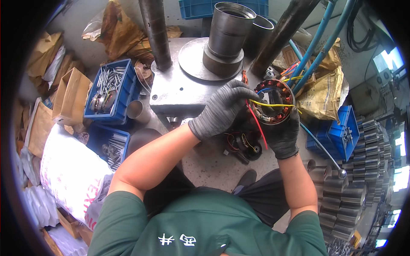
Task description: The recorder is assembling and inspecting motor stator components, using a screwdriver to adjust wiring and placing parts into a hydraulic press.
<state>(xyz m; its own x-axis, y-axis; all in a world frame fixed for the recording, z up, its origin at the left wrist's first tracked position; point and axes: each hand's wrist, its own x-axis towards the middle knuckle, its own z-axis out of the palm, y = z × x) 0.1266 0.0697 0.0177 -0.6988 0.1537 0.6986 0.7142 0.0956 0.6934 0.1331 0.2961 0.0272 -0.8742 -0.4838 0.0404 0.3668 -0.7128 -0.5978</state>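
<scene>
A motor stator [273, 118], ring-shaped with copper windings inside its metal shell, is held up in my grey-gloved right hand [285, 138]. That hand grips it from below and along its right side. My left hand [224, 106], gloved too, is at the stator's left edge with its fingers pinched on the lead wires. A yellow wire [277, 105] runs across the ring's opening, and a red wire [259, 124] hangs down from the left fingers. The left fingertips are partly hidden, so which wires they grip is unclear.
Ahead stands a metal press table [175, 87] with thick posts and a steel cylinder [228, 36]. Blue bins of metal shafts [106, 81] are at left, beside a white sack [70, 170]. Stacked metal sleeves [341, 192] fill the right. A ball-ended lever [341, 173] projects there.
</scene>
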